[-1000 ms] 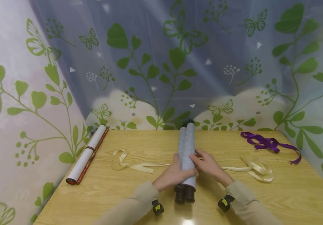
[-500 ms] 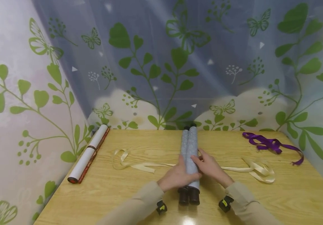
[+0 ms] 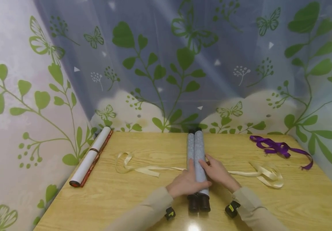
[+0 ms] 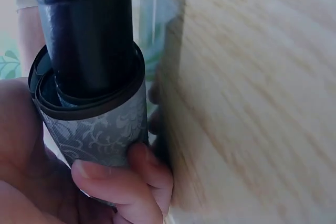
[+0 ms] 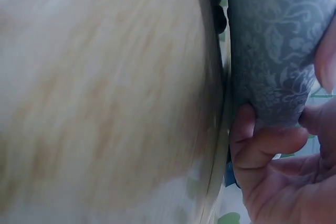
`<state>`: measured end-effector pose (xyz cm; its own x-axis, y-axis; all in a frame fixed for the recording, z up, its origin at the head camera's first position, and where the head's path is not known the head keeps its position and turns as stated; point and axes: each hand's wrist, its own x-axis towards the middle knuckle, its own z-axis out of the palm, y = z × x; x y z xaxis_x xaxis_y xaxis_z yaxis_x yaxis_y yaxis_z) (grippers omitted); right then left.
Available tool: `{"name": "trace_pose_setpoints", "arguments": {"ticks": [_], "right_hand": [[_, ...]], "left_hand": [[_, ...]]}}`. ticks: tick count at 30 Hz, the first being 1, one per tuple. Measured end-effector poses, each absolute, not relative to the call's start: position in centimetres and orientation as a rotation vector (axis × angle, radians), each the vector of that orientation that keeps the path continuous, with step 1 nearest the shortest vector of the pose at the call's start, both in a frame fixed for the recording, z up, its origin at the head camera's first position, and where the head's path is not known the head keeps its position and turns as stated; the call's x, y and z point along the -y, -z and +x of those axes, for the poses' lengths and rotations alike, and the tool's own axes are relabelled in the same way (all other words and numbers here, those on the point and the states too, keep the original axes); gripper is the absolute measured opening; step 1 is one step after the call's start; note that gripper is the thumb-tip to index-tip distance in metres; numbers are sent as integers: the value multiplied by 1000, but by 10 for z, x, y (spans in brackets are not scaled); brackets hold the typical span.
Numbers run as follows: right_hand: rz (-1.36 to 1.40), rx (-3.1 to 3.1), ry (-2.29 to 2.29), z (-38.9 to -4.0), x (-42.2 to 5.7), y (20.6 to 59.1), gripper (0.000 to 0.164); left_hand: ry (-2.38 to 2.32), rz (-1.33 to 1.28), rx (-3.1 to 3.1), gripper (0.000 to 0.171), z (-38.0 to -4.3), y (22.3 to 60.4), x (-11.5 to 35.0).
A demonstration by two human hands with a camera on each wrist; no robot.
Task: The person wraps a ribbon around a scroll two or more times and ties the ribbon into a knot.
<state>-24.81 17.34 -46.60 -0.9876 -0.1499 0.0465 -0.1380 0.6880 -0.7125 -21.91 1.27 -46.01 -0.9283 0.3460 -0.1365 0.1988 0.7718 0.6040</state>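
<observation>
A hanging scroll (image 3: pixel 199 144) in grey-blue patterned cloth, rolled into two rolls side by side, lies lengthwise at mid-table with dark knobs at both ends. My left hand (image 3: pixel 185 183) grips the near part from the left, thumb across the top. In the left wrist view its curled fingers (image 4: pixel 118 184) hold the patterned roll below the dark knob (image 4: pixel 89 35). From the right, my right hand (image 3: pixel 219 172) holds the scroll farther up. The right wrist view shows those fingers (image 5: pixel 268 145) bent round the patterned roll (image 5: pixel 278 40). A cream ribbon (image 3: pixel 151 170) runs crosswise, its middle hidden by the scroll.
A white scroll (image 3: pixel 96 149) with a red-patterned edge and a brown tie lies at the table's left. A purple ribbon (image 3: pixel 279 148) lies loose at the back right. Looped cream ribbon (image 3: pixel 269 176) is on the right. A printed curtain (image 3: pixel 142 64) rises behind the wooden table (image 3: pixel 142 144).
The patterned scroll has shifted slightly right and its far end has come down a little, its rolls now more evenly side by side. My left hand moved right with it.
</observation>
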Motion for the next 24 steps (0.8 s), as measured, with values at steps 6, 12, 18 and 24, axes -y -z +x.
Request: {"name": "trace_pose_setpoints", "arguments": {"ticks": [6,12,18,24], "right_hand": [[-260,-2886,1198,-248,-175,464,55],[-264,-2892,1194,-249,-175,464,49],[-283,-2928,1170,-252,-175,467,44],[-297,-2929,1154,-254,-176,470,44]], "left_hand": [[-787,419,-2751,120,-221,460,-16],[-672,441,-2792,118,-223,460,-17],[-632,495,-2801,115,-226,458,-14],[-629,482,-2785,115,-225,459,-14]]}}
